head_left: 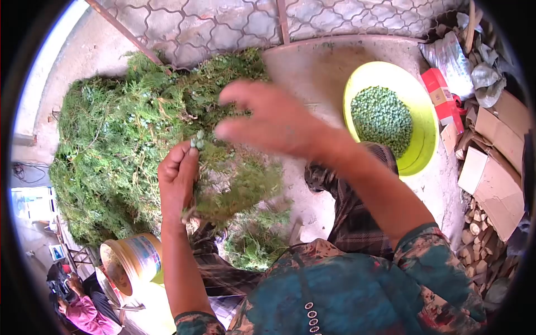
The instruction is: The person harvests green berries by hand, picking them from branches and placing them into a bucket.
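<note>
My left hand is closed around a leafy evergreen branch, whose feathery foliage hangs down to the right, smeared by motion. A few pale green cones stick out above the thumb. My right hand is blurred, up and to the right of those cones, with thumb and fingers apart and nothing visible between them. Behind both hands lies a large heap of cut evergreen branches. To the right, a yellow-green basin holds a pile of small green cones.
A wire mesh fence runs along the back. Cardboard, a red box and chopped wood lie at the right. A yellow bucket lies tipped at the lower left, near another person in pink.
</note>
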The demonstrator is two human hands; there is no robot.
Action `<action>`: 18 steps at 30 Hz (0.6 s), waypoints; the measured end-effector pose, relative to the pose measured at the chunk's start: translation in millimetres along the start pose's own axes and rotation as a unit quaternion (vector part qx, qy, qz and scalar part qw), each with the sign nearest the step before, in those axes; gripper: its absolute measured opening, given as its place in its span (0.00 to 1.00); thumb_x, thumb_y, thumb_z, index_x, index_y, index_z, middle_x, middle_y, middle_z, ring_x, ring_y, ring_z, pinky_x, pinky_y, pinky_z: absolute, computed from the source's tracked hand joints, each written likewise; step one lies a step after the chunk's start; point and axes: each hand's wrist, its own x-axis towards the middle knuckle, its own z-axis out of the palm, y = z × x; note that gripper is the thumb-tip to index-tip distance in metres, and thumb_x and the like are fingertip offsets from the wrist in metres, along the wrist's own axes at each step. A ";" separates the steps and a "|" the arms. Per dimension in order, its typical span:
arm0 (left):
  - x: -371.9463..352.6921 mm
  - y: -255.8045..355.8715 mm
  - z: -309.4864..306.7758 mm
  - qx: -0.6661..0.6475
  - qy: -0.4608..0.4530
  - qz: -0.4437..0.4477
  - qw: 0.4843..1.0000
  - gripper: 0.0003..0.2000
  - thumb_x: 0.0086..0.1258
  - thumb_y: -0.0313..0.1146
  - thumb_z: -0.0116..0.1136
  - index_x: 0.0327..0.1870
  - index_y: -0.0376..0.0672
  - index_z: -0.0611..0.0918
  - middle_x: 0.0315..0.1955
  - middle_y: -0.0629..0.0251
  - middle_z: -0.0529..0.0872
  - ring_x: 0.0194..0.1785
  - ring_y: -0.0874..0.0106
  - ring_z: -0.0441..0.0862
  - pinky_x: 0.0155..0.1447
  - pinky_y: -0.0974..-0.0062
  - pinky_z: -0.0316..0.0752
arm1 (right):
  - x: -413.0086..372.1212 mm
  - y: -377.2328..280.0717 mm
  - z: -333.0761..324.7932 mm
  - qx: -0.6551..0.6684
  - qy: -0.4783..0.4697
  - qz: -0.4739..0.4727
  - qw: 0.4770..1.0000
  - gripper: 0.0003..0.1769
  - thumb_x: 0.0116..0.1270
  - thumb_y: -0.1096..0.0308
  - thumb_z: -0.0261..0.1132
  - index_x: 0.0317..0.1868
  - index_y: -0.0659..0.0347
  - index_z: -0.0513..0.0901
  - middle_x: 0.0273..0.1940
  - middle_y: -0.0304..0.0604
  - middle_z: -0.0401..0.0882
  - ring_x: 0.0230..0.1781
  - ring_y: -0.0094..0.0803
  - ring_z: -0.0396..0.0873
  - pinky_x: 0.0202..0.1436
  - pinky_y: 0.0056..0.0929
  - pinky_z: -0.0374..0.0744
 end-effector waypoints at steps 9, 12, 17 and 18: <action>-21.2 6.3 -8.6 -0.019 -0.019 0.064 0.998 0.06 0.66 0.31 0.54 0.37 0.38 0.79 0.26 0.79 0.74 0.28 0.87 0.63 0.32 0.88 0.58 | 6.1 -29.9 42.1 0.202 -0.158 0.038 0.966 0.23 0.54 0.53 0.63 0.40 0.66 0.73 0.30 0.57 0.77 0.32 0.50 0.77 0.38 0.38 0.75; -18.8 1.1 -17.9 -0.010 -0.024 0.064 0.998 0.05 0.66 0.23 0.51 0.38 0.36 0.79 0.25 0.77 0.74 0.30 0.87 0.66 0.34 0.87 0.63 | 9.1 -24.9 59.0 0.212 -0.104 -0.009 0.972 0.20 0.54 0.56 0.63 0.38 0.66 0.74 0.29 0.53 0.77 0.31 0.46 0.77 0.36 0.35 0.75; -21.3 13.8 -19.1 -0.095 -0.009 -0.034 0.995 0.05 0.63 0.28 0.52 0.32 0.40 0.80 0.17 0.78 0.70 0.21 0.86 0.61 0.26 0.87 0.56 | 13.1 -33.7 50.8 0.403 -0.215 0.148 0.877 0.10 0.60 0.69 0.60 0.38 0.67 0.73 0.23 0.40 0.75 0.19 0.21 0.73 0.22 0.20 0.73; -20.3 11.7 -19.3 -0.096 -0.004 -0.041 0.995 0.05 0.63 0.28 0.52 0.32 0.40 0.80 0.17 0.78 0.70 0.21 0.86 0.61 0.26 0.87 0.56 | 10.5 -31.8 52.4 0.406 -0.221 0.152 0.874 0.10 0.60 0.69 0.60 0.38 0.67 0.73 0.23 0.40 0.75 0.19 0.21 0.73 0.22 0.20 0.73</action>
